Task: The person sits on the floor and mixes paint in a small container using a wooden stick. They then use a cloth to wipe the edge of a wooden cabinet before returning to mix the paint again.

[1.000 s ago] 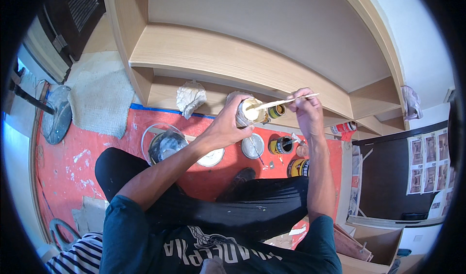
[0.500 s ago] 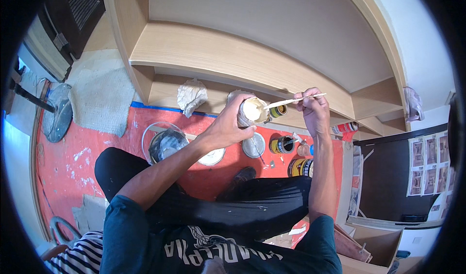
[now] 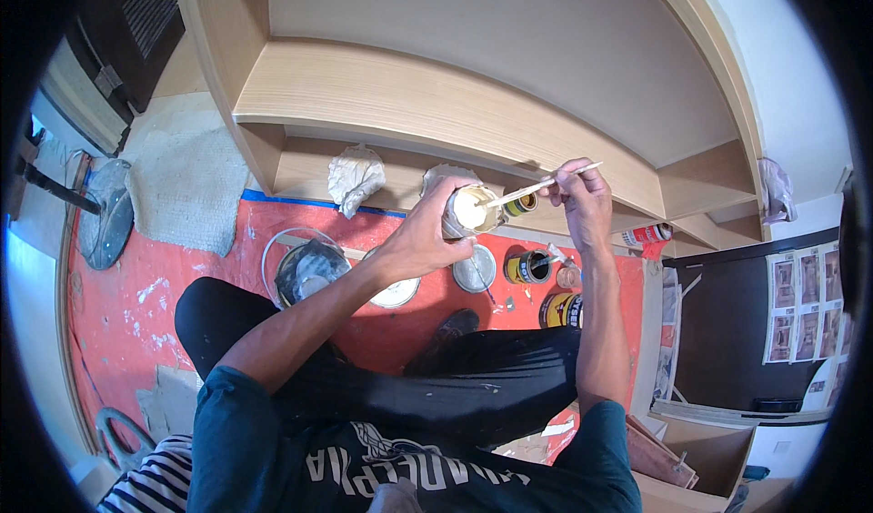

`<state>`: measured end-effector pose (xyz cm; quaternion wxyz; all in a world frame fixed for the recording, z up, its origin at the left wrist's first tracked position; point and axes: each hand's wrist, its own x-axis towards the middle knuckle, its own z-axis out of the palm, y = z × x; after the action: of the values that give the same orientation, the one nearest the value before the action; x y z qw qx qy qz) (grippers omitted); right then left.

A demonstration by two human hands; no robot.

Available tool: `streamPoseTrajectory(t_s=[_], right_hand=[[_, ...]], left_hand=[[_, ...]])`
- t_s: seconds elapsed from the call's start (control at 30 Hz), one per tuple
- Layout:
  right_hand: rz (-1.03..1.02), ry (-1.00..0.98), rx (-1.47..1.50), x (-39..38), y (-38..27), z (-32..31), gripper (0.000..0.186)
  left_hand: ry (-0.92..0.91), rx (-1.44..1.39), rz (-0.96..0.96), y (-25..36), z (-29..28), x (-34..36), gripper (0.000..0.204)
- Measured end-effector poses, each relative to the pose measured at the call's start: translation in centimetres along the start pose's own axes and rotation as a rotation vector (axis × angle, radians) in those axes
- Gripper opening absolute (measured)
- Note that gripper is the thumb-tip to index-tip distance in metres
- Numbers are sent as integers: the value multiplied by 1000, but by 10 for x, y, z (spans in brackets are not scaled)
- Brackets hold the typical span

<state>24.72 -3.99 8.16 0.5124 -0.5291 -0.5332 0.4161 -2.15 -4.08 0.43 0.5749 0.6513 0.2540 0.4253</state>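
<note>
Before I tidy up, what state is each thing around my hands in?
Pale round tin: open, in left hand
Thin pale wooden stick: slanted, in right hand, end at tin's mouth
Small yellow-and-black round tin: appears open
Middle yellow-and-black round tin: open, dark inside
Black round bucket: open, upright
Off-white sheet: crumpled

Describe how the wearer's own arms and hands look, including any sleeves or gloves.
Short, dark teal sleeves leave both forearms bare. The left hand and right hand wear no gloves, and no watch, wristband or cable shows.
</note>
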Motion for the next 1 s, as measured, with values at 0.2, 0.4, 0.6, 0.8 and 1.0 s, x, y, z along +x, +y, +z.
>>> streamPoseTrajectory(t_s=[0.2, 0.4, 0.6, 0.8, 1.0], right_hand=[[8, 45, 83, -2, -3, 0, 8], [80, -9, -122, -4, 1, 29, 13], [18, 88, -60, 2, 2, -2, 13], [-17, 99, 44, -4, -10, 2, 11], [7, 131, 8, -3, -5, -9, 12]], left_hand=[[22, 58, 49, -9, 2, 2, 68], [26, 96, 64, -12, 4, 3, 68], [16, -36, -23, -6, 2, 2, 70], [35, 67, 18, -10, 4, 5, 71], [53, 61, 33, -5, 5, 5, 69]])
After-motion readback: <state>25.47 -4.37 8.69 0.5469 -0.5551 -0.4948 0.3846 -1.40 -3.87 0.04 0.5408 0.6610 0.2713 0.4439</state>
